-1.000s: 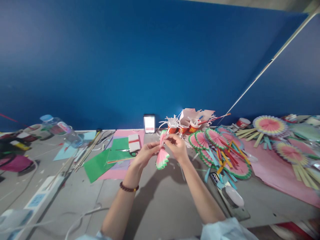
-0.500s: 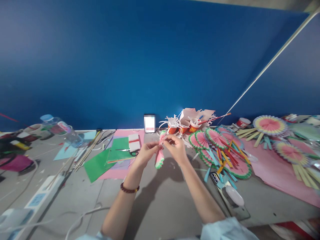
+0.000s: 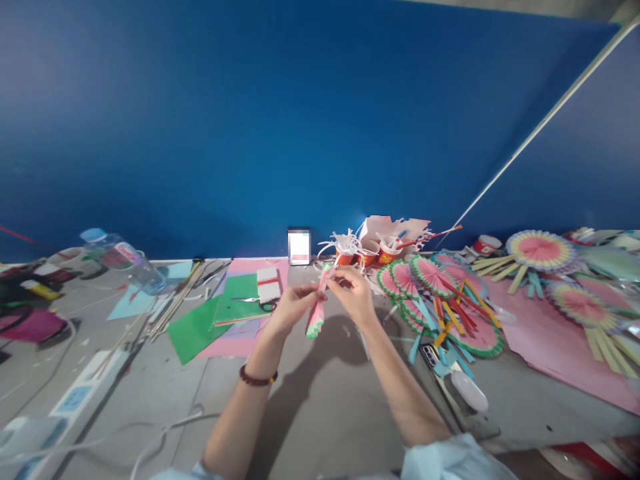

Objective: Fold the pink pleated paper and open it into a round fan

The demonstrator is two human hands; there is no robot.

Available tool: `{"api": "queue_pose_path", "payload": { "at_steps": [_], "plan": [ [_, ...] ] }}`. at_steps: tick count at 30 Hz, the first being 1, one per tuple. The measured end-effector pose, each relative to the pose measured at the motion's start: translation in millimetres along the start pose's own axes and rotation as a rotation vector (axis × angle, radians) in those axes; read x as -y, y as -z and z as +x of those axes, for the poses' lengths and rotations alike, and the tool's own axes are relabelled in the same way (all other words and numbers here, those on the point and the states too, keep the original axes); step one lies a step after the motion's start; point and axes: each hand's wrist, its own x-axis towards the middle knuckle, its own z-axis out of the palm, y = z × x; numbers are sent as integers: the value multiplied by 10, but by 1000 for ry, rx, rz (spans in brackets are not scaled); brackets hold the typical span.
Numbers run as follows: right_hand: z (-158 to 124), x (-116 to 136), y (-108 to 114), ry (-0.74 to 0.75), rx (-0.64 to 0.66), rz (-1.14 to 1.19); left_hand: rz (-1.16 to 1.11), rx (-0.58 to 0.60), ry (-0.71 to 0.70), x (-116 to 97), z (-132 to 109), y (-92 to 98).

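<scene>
Between my hands is a narrow pleated strip of pink paper (image 3: 315, 317) with green edges, held upright at a slight tilt above the grey table. My left hand (image 3: 295, 305) pinches it near its middle. On its upper part, the fingers of my right hand (image 3: 352, 291) are closed. To the left, black-handled scissors (image 3: 267, 307) lie by green sheets (image 3: 200, 328) and a white block with a red band (image 3: 269, 285). Several pink and green pleated fans (image 3: 434, 275) with coloured strips are piled to the right.
A phone-like screen (image 3: 299, 247) leans at the blue wall, beside paper cups (image 3: 389, 252) holding strips and tools. At left are a plastic bottle (image 3: 125, 257), thin sticks and a power strip (image 3: 77, 400). A large pink sheet (image 3: 540, 337) lies at right.
The pleated strip has tilted slightly, its lower end moving left. My hands have shifted only slightly and keep their hold on it.
</scene>
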Motion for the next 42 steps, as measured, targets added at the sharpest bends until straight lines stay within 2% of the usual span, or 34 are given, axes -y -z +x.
{"api": "queue_pose_path", "payload": {
  "at_steps": [12, 21, 35, 42],
  "plan": [
    [-5, 6, -9, -19, -9, 3, 50, 23, 0, -43, -21, 8],
    [-3, -31, -14, -106, -12, 92, 60, 33, 9, -62, -44, 0],
    [25, -35, 42, 10, -23, 33, 141, 47, 37, -228, -137, -57],
    [26, -73, 38, -16, -55, 58, 137, 83, 13, -238, -143, -53]
  ]
}}
